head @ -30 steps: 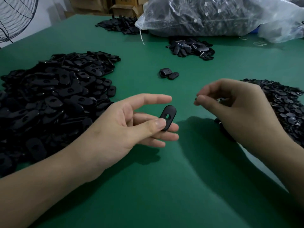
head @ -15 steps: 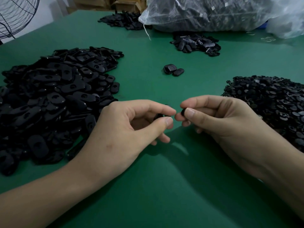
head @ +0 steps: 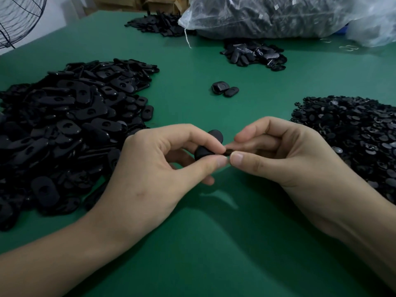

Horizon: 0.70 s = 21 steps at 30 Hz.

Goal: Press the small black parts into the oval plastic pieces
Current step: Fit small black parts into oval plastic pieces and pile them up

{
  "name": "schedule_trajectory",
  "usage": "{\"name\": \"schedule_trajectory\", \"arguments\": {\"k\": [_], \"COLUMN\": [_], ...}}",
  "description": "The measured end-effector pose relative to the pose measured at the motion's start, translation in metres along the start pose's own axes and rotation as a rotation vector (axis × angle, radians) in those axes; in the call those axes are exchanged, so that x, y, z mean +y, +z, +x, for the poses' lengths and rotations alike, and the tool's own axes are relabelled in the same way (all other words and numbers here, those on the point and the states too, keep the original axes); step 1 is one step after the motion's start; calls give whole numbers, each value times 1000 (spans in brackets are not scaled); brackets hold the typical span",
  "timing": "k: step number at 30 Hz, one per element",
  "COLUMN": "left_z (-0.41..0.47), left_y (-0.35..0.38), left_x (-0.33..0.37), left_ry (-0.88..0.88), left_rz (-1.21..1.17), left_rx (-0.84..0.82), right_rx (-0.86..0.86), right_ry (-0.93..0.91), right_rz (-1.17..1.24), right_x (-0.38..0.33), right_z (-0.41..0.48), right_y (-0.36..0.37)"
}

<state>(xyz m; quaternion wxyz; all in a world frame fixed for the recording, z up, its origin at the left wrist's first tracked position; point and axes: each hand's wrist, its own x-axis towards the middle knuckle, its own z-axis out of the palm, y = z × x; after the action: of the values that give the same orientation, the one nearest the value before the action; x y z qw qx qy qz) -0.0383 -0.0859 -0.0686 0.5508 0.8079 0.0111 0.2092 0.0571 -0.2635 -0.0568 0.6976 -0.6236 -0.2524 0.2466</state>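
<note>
A person's left hand (head: 154,166) pinches an oval piece (head: 204,151) between thumb and forefinger over a green table (head: 214,243). The right hand (head: 289,155), fingertip to fingertip with it, pinches a small part (head: 228,151) held at the oval piece's edge. A heap of oval pieces (head: 64,125) lies just left of the left hand, and a heap of small parts (head: 353,136) lies just right of the right hand. Two loose pieces (head: 224,89) sit beyond both hands, with a smaller pile (head: 252,53) and a clear bag (head: 278,16) farther back.
</note>
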Motion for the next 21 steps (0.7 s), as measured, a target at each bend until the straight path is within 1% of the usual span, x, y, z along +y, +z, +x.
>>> {"name": "schedule_trajectory", "arguments": {"k": [7, 17, 21], "left_z": [1, 2, 2], "left_y": [-1, -1, -1], "left_x": [-3, -3, -1], "left_ry": [-24, -84, -92], "left_rz": [-22, -119, -133], "left_rx": [-14, -68, -76], "right_rx": [13, 70, 64], "right_ry": [-94, -245, -272], "right_rz": [-34, -312, -359], "right_x": [1, -2, -3], "right_z": [1, -1, 0], "right_y": [-1, 2, 3]}}
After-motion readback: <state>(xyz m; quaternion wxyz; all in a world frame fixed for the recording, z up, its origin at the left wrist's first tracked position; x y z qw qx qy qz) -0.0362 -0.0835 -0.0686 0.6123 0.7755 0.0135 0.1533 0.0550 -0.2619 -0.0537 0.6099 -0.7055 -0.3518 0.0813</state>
